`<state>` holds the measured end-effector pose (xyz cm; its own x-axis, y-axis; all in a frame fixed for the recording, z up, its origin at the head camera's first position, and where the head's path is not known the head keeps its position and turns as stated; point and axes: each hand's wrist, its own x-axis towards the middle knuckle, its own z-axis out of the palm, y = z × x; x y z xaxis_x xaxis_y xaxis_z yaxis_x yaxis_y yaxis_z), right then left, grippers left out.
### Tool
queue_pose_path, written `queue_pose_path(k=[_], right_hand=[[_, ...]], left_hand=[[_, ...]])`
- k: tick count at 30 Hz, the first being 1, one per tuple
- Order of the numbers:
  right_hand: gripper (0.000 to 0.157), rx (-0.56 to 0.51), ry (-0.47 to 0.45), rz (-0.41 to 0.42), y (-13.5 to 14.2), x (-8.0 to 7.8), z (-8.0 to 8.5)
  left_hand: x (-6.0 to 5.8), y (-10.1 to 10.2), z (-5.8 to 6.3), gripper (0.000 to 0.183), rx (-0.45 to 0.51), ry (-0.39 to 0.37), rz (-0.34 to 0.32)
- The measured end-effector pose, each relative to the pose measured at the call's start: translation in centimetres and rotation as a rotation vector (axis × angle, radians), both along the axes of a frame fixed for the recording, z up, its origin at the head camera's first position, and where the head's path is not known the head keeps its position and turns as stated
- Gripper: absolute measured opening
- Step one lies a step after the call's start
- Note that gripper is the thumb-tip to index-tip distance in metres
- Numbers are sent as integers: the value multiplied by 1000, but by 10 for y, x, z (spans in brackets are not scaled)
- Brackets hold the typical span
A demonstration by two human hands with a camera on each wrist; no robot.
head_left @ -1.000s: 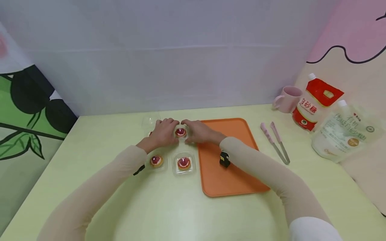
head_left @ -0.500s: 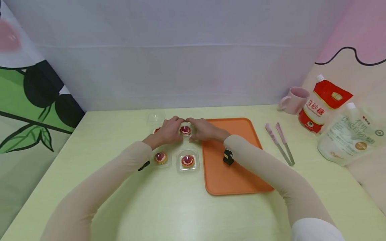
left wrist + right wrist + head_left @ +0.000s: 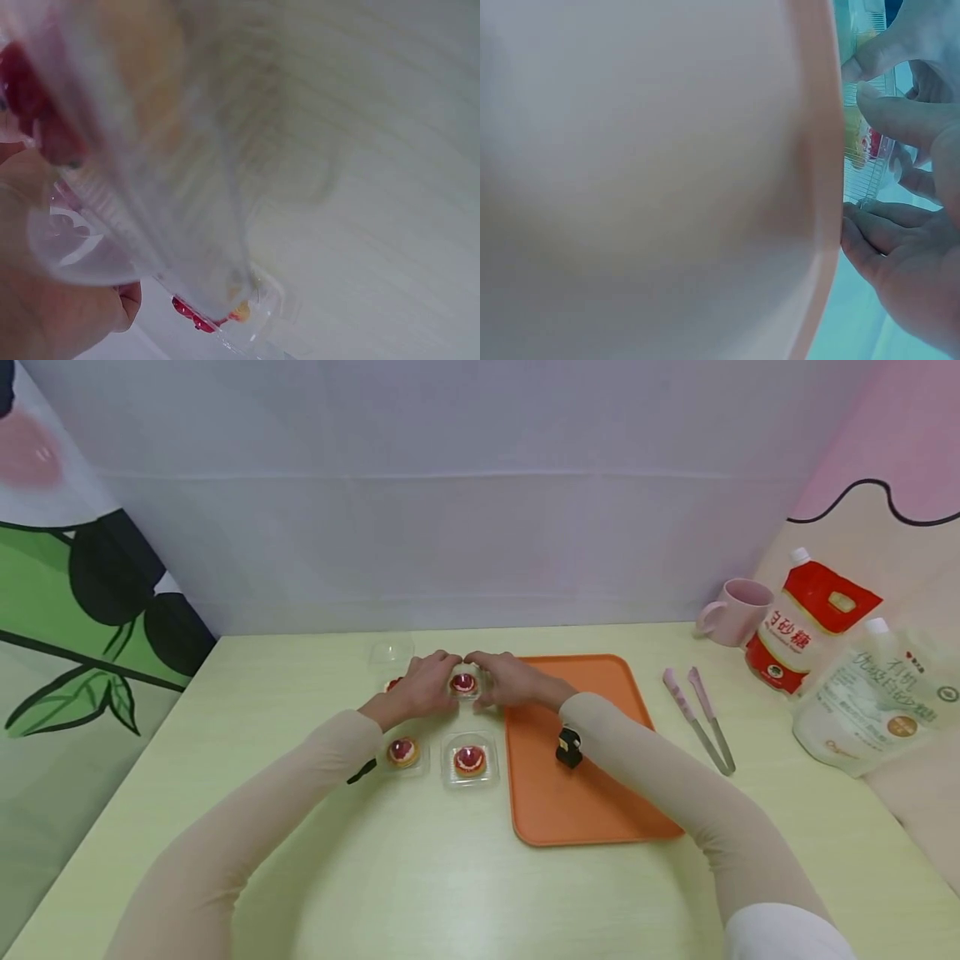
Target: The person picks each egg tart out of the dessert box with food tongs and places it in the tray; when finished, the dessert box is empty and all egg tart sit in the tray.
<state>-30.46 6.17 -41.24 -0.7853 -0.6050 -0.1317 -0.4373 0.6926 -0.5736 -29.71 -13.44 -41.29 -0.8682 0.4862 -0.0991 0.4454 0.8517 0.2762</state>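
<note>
My left hand (image 3: 429,687) and right hand (image 3: 512,681) grip opposite sides of a clear plastic box (image 3: 866,176) holding a tart (image 3: 464,683) with a glossy red top. In the right wrist view, thumbs and fingertips meet the box's edges. Nearer to me stand two more boxed tarts, a left tart (image 3: 403,752) and a right tart (image 3: 469,762). Another tart (image 3: 393,682) is mostly hidden behind my left hand, with a raised clear lid (image 3: 391,650) behind it. Blurred clear plastic (image 3: 161,187) fills much of the left wrist view beside my left hand.
An orange tray (image 3: 592,810) lies under my right forearm. Right of it rest two pink-handled metal utensils (image 3: 701,720). A pink mug (image 3: 735,612), a red-and-white sugar pouch (image 3: 806,620) and a pale pouch (image 3: 862,697) stand at the back right. A grey cloth wall (image 3: 465,552) bounds the table behind.
The head view has shifted slightly, so everything appears a little further right. Both hands stay around the same box, with their fingertips slightly closer together than a second ago.
</note>
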Motion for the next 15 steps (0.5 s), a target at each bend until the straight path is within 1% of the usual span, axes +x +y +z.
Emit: queue_pose_path(k=[8, 15], right_hand=[[80, 12, -9, 4, 0, 1, 4], [78, 11, 1, 14, 1, 0, 4]], left_hand=[[1, 1, 1, 73, 6, 10, -4], [2, 3, 2, 72, -6, 14, -2]])
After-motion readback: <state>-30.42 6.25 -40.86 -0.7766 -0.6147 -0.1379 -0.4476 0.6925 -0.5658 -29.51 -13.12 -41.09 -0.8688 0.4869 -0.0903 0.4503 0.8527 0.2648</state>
